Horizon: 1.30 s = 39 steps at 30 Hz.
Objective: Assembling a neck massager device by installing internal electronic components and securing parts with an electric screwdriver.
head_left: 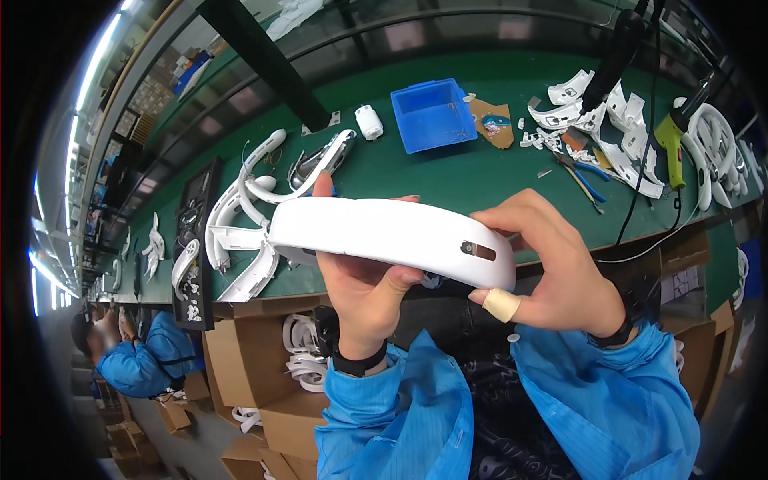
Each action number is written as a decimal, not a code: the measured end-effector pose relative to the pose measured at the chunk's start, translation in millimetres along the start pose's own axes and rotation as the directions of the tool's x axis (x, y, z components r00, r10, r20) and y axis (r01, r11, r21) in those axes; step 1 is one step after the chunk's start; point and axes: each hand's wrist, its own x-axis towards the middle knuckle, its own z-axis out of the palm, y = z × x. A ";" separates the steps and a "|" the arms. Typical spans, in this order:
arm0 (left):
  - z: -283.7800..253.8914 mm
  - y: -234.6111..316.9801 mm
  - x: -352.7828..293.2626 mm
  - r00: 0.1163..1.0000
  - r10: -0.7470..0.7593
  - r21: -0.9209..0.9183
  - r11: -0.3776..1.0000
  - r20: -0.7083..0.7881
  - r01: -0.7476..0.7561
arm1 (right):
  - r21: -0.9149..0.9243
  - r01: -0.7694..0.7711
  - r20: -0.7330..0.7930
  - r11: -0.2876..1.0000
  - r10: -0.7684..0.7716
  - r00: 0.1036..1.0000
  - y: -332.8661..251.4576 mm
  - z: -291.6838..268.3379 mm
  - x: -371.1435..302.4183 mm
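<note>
Between my two hands, above the bench's near edge, is a curved white plastic housing with a small dark oblong window near its right end. My left hand grips its underside and left-middle part, the thumb along the lower edge. My right hand pinches the right end, fingers on top and thumb below; a pale wrap covers the thumb tip. The housing's far side and inside are hidden. Just left of it, curved white shell parts lie on the bench.
On the green bench stand a blue bin and a white cylinder. At right lie white shells, blue-handled pliers and a green electric screwdriver. A black tray lies left. Cardboard boxes stand below; a co-worker sits far left.
</note>
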 end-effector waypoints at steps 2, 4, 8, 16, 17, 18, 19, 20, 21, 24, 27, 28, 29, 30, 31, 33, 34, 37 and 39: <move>-1.3 0.3 0.4 1.000 -0.002 -0.013 1.000 0.005 0.002 | -0.006 0.034 0.024 0.999 -0.034 0.999 3.2 -2.4 4.2; -1.1 1.0 -0.1 1.000 -0.003 -0.025 1.000 0.010 0.004 | -0.010 0.068 0.049 0.998 -0.067 0.997 4.0 -7.2 8.6; -1.2 9.5 -3.5 0.998 0.007 0.081 0.997 -0.065 -0.001 | -0.167 0.173 0.004 0.971 -0.175 0.985 -6.9 -25.1 13.8; -13.7 34.1 -6.4 0.984 0.037 -0.110 0.992 -0.173 -0.057 | 0.292 -0.119 -0.104 0.949 0.156 0.982 15.9 -26.8 27.9; -21.5 35.9 -7.3 0.984 0.041 -0.105 0.993 -0.171 -0.060 | 0.174 -0.134 -0.107 0.976 0.154 0.982 29.5 -25.0 30.3; -30.4 35.1 -7.6 0.990 0.124 -0.194 0.972 -0.072 -0.136 | 0.000 -0.155 -0.082 0.988 0.155 0.985 42.2 -21.4 30.2; -39.4 35.4 -8.1 0.977 0.213 -0.289 0.937 0.020 -0.198 | -0.158 -0.129 -0.035 0.979 0.125 0.992 57.2 -15.0 30.2; -45.8 36.8 -7.7 0.969 0.236 -0.355 0.914 0.071 -0.197 | -0.236 -0.066 -0.014 0.969 0.064 0.998 74.4 -5.6 27.6; -51.3 42.8 -11.1 0.964 0.248 -0.428 0.884 0.092 -0.187 | -0.307 0.004 0.016 0.952 0.001 1.000 89.4 3.7 26.1; -56.0 54.6 -19.8 0.959 0.269 -0.574 0.801 0.090 -0.170 | -0.350 0.040 0.121 0.936 0.003 0.993 103.0 31.3 37.7; -60.8 57.1 -28.7 0.966 0.247 -0.612 0.777 0.076 -0.150 | -0.356 0.090 0.197 0.930 -0.019 0.980 113.9 50.5 50.1; -58.5 57.6 -29.2 0.969 0.239 -0.616 0.773 0.062 -0.151 | -0.367 0.103 0.220 0.924 -0.021 0.975 118.3 54.2 52.2; -56.2 58.8 -30.9 0.971 0.234 -0.614 0.773 0.042 -0.160 | -0.357 0.113 0.228 0.927 -0.031 0.973 122.9 59.0 54.2; -53.8 57.9 -31.2 0.972 0.234 -0.592 0.785 0.009 -0.183 | -0.417 0.106 0.239 0.903 -0.003 0.971 128.2 61.7 54.4; -52.8 55.5 -30.5 0.972 0.235 -0.534 0.822 0.006 -0.196 | -0.476 0.099 0.247 0.874 0.025 0.969 131.6 62.9 53.7; -48.6 48.9 -26.8 0.965 0.261 -0.544 0.813 0.025 -0.206 | -0.426 0.047 0.234 0.903 0.060 0.970 123.8 58.1 52.4; -50.4 44.2 -28.8 0.968 0.249 -0.553 0.808 0.011 -0.202 | -0.424 0.020 0.262 0.905 0.102 0.960 121.8 56.6 51.8; -45.2 38.8 -29.3 0.976 0.218 -0.584 0.790 -0.017 -0.186 | -0.415 -0.029 0.258 0.909 0.149 0.955 117.9 54.0 47.4; -43.9 35.7 -26.4 0.976 0.218 -0.609 0.777 0.025 -0.158 | -0.400 -0.036 0.253 0.916 0.148 0.956 117.9 54.6 45.9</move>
